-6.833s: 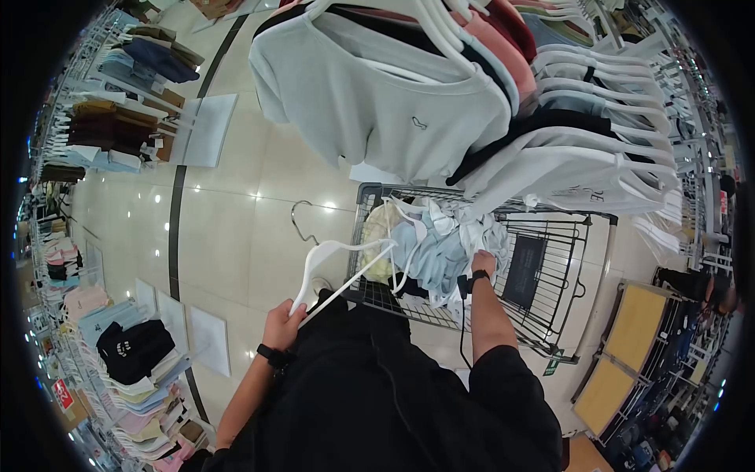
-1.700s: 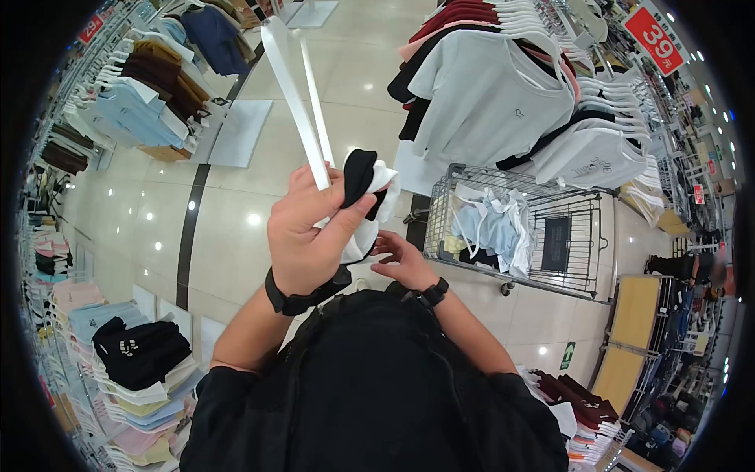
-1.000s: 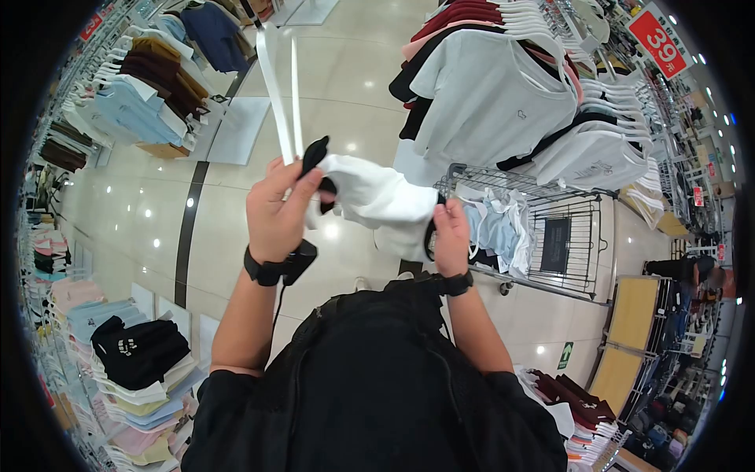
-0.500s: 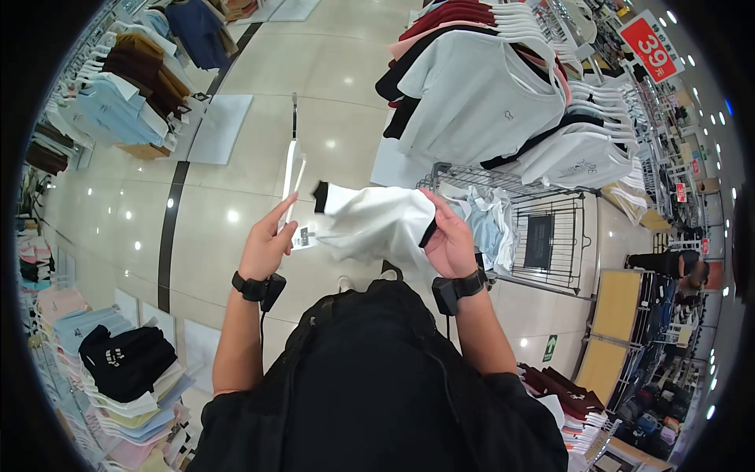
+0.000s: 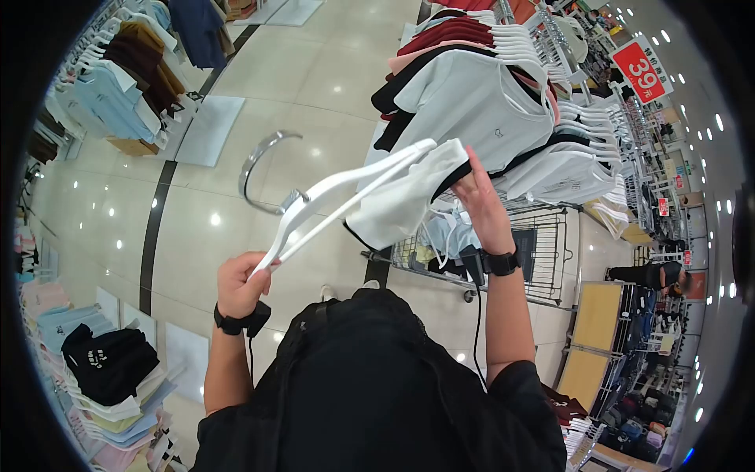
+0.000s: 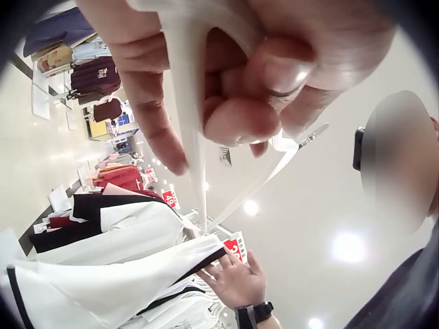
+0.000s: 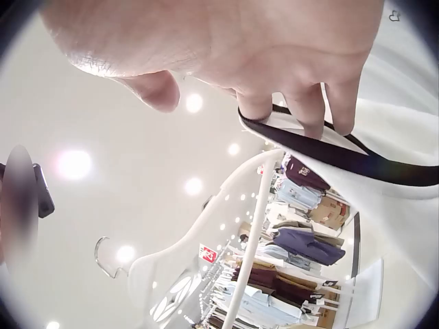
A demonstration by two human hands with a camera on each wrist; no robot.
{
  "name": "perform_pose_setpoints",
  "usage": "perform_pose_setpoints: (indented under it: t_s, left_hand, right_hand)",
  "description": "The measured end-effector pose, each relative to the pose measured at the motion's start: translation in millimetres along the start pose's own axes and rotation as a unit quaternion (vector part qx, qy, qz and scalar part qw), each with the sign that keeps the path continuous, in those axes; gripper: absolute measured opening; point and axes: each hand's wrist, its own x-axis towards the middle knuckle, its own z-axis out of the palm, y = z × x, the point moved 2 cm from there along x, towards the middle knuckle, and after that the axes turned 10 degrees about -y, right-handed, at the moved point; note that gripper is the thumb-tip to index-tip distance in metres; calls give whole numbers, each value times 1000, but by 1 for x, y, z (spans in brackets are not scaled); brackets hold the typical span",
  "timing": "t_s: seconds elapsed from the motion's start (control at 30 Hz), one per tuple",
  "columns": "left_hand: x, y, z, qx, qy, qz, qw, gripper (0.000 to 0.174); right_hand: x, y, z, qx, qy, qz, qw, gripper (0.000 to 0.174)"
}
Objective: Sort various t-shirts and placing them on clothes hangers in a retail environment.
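Note:
My left hand [image 5: 244, 285] grips one end of a white hanger [image 5: 370, 171], its metal hook pointing left. The hanger's far end meets a white garment with black trim [image 5: 389, 219]; whether it lies inside the cloth I cannot tell. My right hand [image 5: 487, 219] is at the garment's upper right edge, fingers extended. In the right wrist view, several fingers of that hand [image 7: 226, 48] reach behind the black-edged opening of the garment [image 7: 411, 219], thumb apart. The left wrist view has my left fingers curled round the hanger [image 6: 185, 103].
A wire shopping cart [image 5: 554, 259] holding light clothes is beyond my right forearm. Racks of hung shirts [image 5: 464, 102] stand ahead on the right, others [image 5: 118, 102] at the left. Folded or stacked clothes [image 5: 110, 362] lie lower left, and a person [image 5: 664, 275] is at the far right.
The hanger has swung from upright to slanting right, its far end now at the garment. My right hand has moved up and right, its fingers straighter, and the garment has moved right with it.

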Motion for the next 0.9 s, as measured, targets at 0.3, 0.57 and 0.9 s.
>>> perform_pose_setpoints:
  t_s: [0.3,0.57,0.9]
  left_hand:
    - [13,-5,28,-21,-39,27,999,33]
    - [42,-32,73,35,16,-23,999,22]
    - [57,-8,74,153,-33,155,975,18]
  right_hand:
    - [27,-22,-4,-230,33,12,972,73]
    - [22,-46,71,-379,3,57,924,89]
    - [0,-69,33,-517,204,-22,831,25]
